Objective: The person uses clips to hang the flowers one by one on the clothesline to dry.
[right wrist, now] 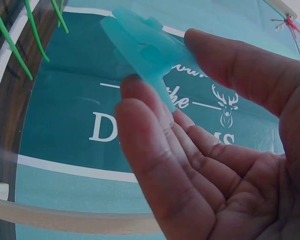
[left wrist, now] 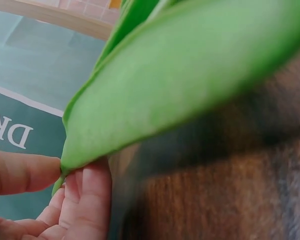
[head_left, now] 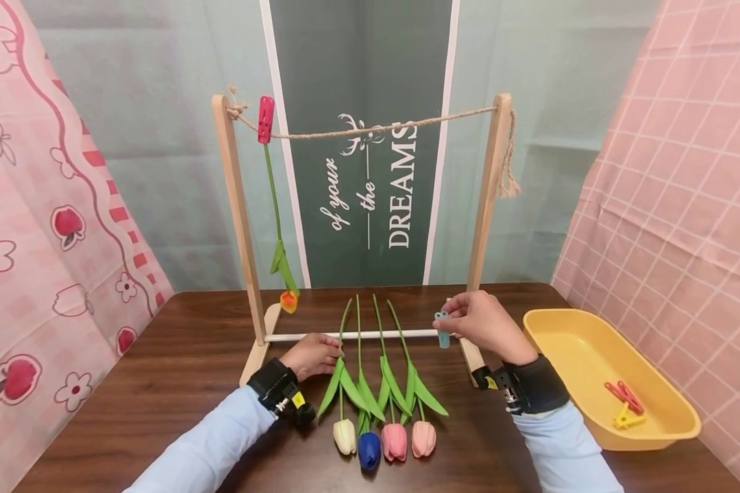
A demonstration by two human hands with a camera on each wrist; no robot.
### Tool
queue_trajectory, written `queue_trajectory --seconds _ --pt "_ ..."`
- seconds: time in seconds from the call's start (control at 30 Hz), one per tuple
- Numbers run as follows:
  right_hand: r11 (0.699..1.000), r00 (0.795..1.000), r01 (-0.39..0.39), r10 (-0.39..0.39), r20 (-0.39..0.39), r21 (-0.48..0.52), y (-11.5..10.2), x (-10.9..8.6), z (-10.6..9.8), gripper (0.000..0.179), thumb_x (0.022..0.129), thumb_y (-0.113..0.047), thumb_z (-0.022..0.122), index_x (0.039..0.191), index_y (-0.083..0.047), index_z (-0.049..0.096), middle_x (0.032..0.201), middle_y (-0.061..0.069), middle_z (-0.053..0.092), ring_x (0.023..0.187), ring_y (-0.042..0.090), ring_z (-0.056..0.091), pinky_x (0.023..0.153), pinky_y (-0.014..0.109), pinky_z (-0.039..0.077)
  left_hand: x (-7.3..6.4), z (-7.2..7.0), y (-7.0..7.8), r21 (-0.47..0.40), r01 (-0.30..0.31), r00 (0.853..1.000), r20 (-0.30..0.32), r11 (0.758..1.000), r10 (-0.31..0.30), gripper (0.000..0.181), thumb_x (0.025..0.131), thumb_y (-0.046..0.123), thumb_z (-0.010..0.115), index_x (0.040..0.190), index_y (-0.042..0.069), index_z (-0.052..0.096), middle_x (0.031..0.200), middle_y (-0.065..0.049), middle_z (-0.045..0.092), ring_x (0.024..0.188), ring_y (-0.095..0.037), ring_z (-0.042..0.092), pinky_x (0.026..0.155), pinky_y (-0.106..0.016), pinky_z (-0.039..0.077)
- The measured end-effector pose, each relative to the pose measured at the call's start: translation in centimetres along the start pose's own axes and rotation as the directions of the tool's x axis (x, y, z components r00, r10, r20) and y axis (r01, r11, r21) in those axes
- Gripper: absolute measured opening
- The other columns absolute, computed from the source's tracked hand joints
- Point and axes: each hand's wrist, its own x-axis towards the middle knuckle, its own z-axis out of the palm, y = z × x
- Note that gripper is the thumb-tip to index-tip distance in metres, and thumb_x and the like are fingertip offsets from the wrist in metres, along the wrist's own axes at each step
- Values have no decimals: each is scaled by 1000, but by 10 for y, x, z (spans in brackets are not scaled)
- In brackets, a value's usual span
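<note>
My left hand point(head_left: 313, 355) pinches the stem of the white tulip point(head_left: 344, 436) between thumb and fingers, just by its green leaves point(left wrist: 155, 95). Beside it on the table lie a blue tulip point(head_left: 369, 450), a pink tulip point(head_left: 394, 441) and a light peach tulip point(head_left: 423, 438), blooms toward me. A teal clothespin point(head_left: 444, 331) is held between the thumb and fingers of my right hand point(head_left: 484, 324); in the right wrist view its tip points away from the palm. From the rope point(head_left: 370, 130) an orange-yellow tulip point(head_left: 288, 301) hangs bloom down, held by a red clothespin point(head_left: 266, 120).
A wooden frame point(head_left: 237, 219) carries the rope between its two posts, with a white bar point(head_left: 401, 334) low across it. To the right stands a yellow basin point(head_left: 592, 356) containing red clothespins point(head_left: 624, 396) and a yellow clothespin point(head_left: 627, 418). Fabric hangs behind and at both sides.
</note>
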Motion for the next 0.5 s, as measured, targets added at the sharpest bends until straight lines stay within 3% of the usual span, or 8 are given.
queue_trajectory --seconds 0.17,0.5 --pt "1000 1000 4 -4 1 -7 0 1 1 30 82 -19 78 98 3 66 77 5 68 70 18 64 65 31 54 -4 -3 3 -37 -15 1000 -9 999 14 26 92 -9 52 115 -17 45 89 -14 63 65 -12 58 62 -27 52" --pt "1000 1000 3 -3 6 -2 -1 0 2 29 83 -20 77 99 3 66 80 5 68 76 23 66 66 31 54 -18 -11 21 -38 -78 996 -34 996 77 28 93 -5 54 118 -13 44 96 -18 62 70 -13 60 68 -29 54"
